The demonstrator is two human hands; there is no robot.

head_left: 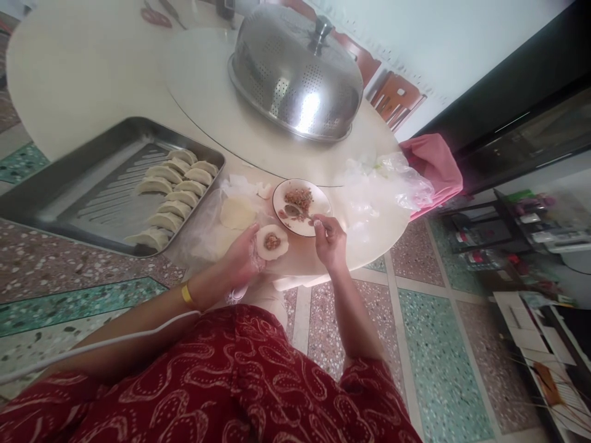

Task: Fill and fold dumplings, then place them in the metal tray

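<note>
A round dumpling wrapper (280, 251) with a clump of meat filling (272, 240) at its middle rests in my left hand (247, 251), gripped by its edge. My right hand (331, 242) is closed around the handle of a spoon (295, 211), whose bowl lies in a white dark-rimmed plate (279, 192). Minced filling (300, 198) is heaped on that plate. Left of the plate, flat wrappers (236, 212) lie on a thin plastic sheet. Several folded dumplings (168, 205) sit in rows along the right side of a metal tray (69, 184).
A large perforated steel dome cover (295, 74) stands on the glass turntable (198, 92) behind the plate. Crumpled clear plastic bags (397, 178) lie at the right table edge, beside pink cloth (434, 163). Red-handled scissors (156, 17) are at the far left. A white cable (138, 334) crosses my left forearm.
</note>
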